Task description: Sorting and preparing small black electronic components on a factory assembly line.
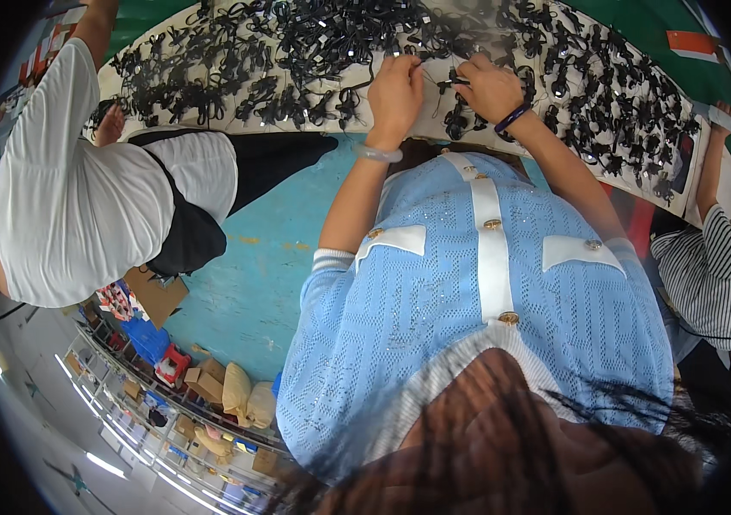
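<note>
My left hand (395, 96), with a pale bangle at its wrist, is closed with its fingertips pinched together at the table's near edge. A thin black cable (446, 84) runs between it and my right hand (492, 89). The right hand wears a dark band and pinches a black part of the cable between thumb and fingers. What exactly lies inside the left fingertips is partly hidden. Many looped black cables (314, 39), some with silvery connectors, are spread over the pale tabletop (254, 125) around both hands.
A person in a white top (82, 206) works at the left of the table, and another in a striped top (700, 266) at the right. Behind me are cardboard boxes (204, 382), pale sacks (236, 393) and a blue-green floor (254, 283).
</note>
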### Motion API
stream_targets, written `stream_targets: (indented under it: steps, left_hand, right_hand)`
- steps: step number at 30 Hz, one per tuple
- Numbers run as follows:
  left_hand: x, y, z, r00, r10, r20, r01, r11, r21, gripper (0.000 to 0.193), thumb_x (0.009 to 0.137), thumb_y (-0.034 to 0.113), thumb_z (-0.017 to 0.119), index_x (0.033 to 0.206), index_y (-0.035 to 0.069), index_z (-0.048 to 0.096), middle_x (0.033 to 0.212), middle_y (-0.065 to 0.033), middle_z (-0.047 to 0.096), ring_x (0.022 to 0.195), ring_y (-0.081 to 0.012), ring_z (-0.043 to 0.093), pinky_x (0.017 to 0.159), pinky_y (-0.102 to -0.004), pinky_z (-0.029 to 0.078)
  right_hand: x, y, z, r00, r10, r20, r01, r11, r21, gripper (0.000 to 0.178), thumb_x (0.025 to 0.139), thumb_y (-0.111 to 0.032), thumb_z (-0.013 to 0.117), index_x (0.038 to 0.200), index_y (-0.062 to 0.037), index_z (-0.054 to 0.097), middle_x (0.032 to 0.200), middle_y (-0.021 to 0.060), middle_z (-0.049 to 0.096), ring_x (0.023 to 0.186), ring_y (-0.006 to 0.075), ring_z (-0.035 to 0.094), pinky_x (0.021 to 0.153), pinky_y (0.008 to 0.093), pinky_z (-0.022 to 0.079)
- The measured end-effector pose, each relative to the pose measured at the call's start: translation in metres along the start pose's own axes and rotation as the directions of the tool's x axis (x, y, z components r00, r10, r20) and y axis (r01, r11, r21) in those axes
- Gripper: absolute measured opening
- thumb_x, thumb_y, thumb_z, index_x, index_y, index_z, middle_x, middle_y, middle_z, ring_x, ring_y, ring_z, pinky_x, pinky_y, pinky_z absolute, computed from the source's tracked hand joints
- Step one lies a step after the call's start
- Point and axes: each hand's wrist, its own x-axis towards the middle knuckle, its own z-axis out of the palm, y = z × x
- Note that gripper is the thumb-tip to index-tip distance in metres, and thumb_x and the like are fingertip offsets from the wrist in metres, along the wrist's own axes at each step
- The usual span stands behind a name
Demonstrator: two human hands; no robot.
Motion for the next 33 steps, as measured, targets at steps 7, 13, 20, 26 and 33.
stream_targets:
  steps: [7,13,20,26,33]
  left_hand:
    - [0.035,0.020,0.032,0.988,-0.040,0.150,0.011,0.983,0.186,0.023,0.077,0.031,0.065,0.076,0.008,0.067,0.076,-0.0130,0.062,0.070,-0.0310,0.061,0.061,-0.0397,0.049]
    - [0.043,0.016,0.033,0.983,-0.062,0.170,0.031,0.984,0.177,0.012,0.073,0.021,0.066,0.077,0.010,0.067,0.081,-0.0122,0.063,0.072,-0.0307,0.062,0.061,-0.0397,0.050]
    - [0.047,0.015,0.027,0.957,0.111,0.267,-0.225,0.867,0.445,0.010,0.071,0.016,0.068,0.080,0.012,0.067,0.090,-0.0095,0.059,0.080,-0.0285,0.060,0.067,-0.0387,0.049]
    - [0.073,0.005,-0.001,0.986,0.167,0.021,-0.168,0.981,0.099,0.013,0.074,0.018,0.071,0.081,0.008,0.069,0.077,-0.0105,0.063,0.065,-0.0235,0.061,0.059,-0.0325,0.048]
    - [0.128,0.056,-0.093,0.994,0.047,-0.100,-0.096,0.817,-0.569,0.007,0.085,0.008,0.062,0.086,0.002,0.061,0.079,-0.0031,0.065,0.065,-0.0065,0.058,0.057,-0.0179,0.044]
  right_hand:
    - [-0.023,0.006,-0.008,0.997,0.064,-0.038,-0.058,0.988,0.142,0.012,0.079,-0.020,0.061,0.089,-0.0117,0.061,0.088,0.0060,0.056,0.077,0.0282,0.060,0.068,0.0421,0.047]
    - [-0.036,0.013,-0.015,0.997,0.061,-0.051,-0.051,0.980,0.194,0.011,0.081,-0.016,0.060,0.089,-0.0086,0.060,0.087,0.0068,0.056,0.075,0.0286,0.059,0.066,0.0390,0.047]
    - [-0.040,0.019,-0.009,0.996,0.079,-0.051,-0.065,0.970,0.234,0.008,0.080,-0.016,0.059,0.085,-0.0098,0.061,0.085,0.0072,0.056,0.075,0.0290,0.060,0.066,0.0407,0.047]
    - [-0.036,0.019,-0.021,0.993,0.111,-0.029,-0.099,0.957,0.272,0.007,0.081,-0.015,0.058,0.085,-0.0093,0.061,0.083,0.0075,0.055,0.075,0.0289,0.059,0.066,0.0404,0.047]
    - [-0.009,0.020,-0.043,0.995,0.095,-0.014,-0.082,0.922,0.379,0.014,0.079,-0.017,0.061,0.092,-0.0106,0.061,0.089,0.0076,0.057,0.080,0.0275,0.060,0.071,0.0389,0.048]
